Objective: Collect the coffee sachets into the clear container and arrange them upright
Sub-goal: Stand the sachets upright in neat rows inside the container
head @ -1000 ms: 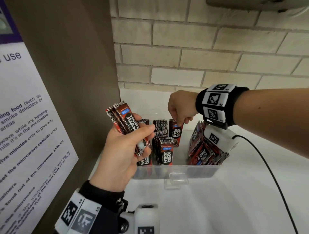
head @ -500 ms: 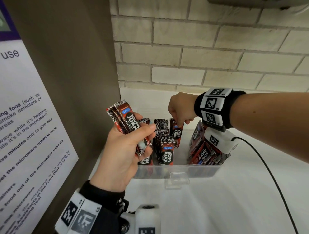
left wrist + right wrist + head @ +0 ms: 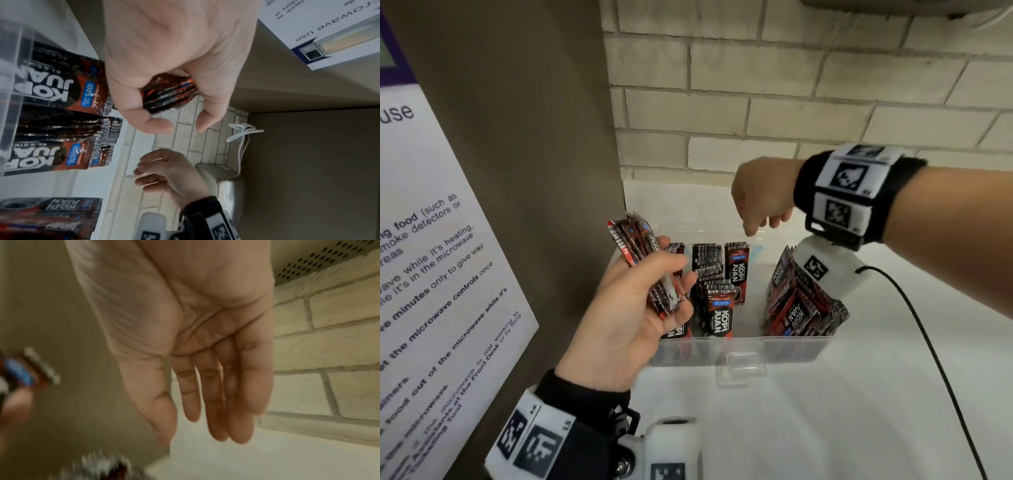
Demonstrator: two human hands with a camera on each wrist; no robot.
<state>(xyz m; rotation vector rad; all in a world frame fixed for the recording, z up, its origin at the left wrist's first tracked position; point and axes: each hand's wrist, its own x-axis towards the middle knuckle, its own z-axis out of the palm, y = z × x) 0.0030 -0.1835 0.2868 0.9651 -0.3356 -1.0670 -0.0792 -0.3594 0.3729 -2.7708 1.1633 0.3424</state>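
Above clear plastic container (image 3: 739, 346) — glossy sachets (image 3: 640, 263) gripped.

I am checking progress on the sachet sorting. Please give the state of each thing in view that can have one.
Left hand: grips a bundle of sachets, beside the container.
Right hand: open, empty, above the container.
Clear container: no lid on, partly filled.
Sachets at its left: upright.
Sachets at its right: leaning.

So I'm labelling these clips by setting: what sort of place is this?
Probably a shared pantry or break-room corner in an office or residence. A printed microwave-use notice mentions a front desk, a clear container of instant coffee sachets sits on a white counter, and the wall is painted brick.
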